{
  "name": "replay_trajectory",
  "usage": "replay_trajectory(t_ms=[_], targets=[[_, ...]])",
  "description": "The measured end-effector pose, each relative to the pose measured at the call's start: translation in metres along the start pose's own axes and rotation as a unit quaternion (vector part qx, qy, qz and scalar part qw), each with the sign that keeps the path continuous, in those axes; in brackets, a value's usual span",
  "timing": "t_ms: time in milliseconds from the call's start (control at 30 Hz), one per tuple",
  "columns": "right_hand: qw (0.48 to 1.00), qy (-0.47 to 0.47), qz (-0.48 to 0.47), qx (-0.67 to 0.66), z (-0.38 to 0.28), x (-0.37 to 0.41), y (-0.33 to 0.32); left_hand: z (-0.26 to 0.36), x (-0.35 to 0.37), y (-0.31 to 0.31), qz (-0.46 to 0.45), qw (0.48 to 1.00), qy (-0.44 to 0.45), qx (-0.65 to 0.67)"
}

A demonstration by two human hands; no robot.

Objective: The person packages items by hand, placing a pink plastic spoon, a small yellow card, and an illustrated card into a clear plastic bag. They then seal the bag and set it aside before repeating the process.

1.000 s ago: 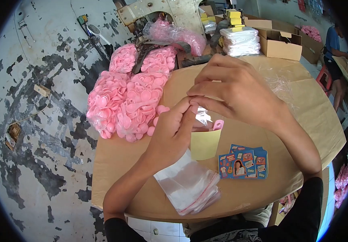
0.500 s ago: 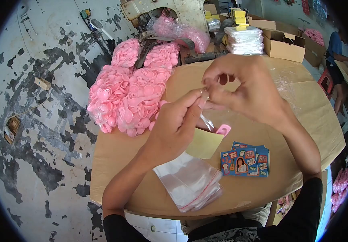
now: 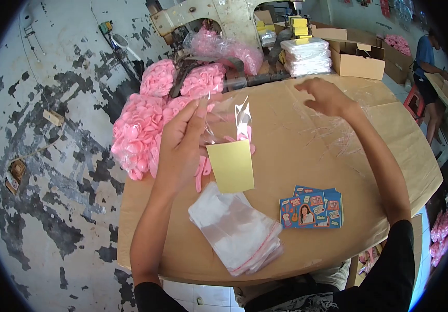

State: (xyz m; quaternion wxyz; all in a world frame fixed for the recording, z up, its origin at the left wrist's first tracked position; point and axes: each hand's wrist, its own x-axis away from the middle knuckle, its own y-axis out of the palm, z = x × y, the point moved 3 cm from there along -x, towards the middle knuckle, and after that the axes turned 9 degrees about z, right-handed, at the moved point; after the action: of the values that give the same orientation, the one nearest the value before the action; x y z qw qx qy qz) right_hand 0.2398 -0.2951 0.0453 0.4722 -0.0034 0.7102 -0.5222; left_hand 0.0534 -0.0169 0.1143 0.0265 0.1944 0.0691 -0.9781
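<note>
My left hand [image 3: 181, 140] pinches the upper left corner of a clear plastic bag [image 3: 242, 115] and holds it up over the table. Inside the bag sits a plain pale-yellow card [image 3: 231, 167], with a pink plastic piece [image 3: 250, 136] partly showing behind it. My right hand [image 3: 329, 98] is off to the right, fingers apart, with nothing visible in it. Thin clear strips [image 3: 341, 132] lie scattered on the table beneath and beside it. Below the held bag rests a stack of flat clear bags [image 3: 234, 229]. To its right are printed blue cards [image 3: 311, 209] in an overlapping pile.
Clear bags packed with pink spoons [image 3: 138, 125] crowd the table's left side. At the back stand a machine frame [image 3: 203, 18], stacked white plastic packs [image 3: 307, 56] and an open cardboard box [image 3: 359, 62]. Another person [image 3: 426, 67] is at the far right.
My right hand has come away from the bag's top and moved right, its fingers opening. My left hand has shifted left with the bag, which now hangs more upright.
</note>
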Motion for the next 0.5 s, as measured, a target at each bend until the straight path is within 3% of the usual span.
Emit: replay_trajectory(t_ms=[33,167,267,367,500], targets=[[0.99,0.062,0.009,-0.125,-0.011,-0.008,-0.016,-0.001,-0.001,0.001,0.002,1.0,0.009,-0.004],[0.944,0.065,0.018,-0.323,-0.056,-0.026,-0.057,-0.004,0.002,0.01,0.014,1.0,0.023,-0.008],[0.927,0.012,-0.037,-0.372,-0.089,-0.025,-0.071,-0.004,0.005,0.015,-0.003,1.0,0.016,0.016],[0.871,0.026,-0.125,-0.474,-0.118,-0.019,-0.073,-0.004,0.008,0.019,0.003,1.0,0.014,0.004],[0.824,0.056,-0.104,-0.554,-0.144,-0.013,-0.058,-0.011,0.007,0.018,0.027,0.999,0.036,-0.003]])
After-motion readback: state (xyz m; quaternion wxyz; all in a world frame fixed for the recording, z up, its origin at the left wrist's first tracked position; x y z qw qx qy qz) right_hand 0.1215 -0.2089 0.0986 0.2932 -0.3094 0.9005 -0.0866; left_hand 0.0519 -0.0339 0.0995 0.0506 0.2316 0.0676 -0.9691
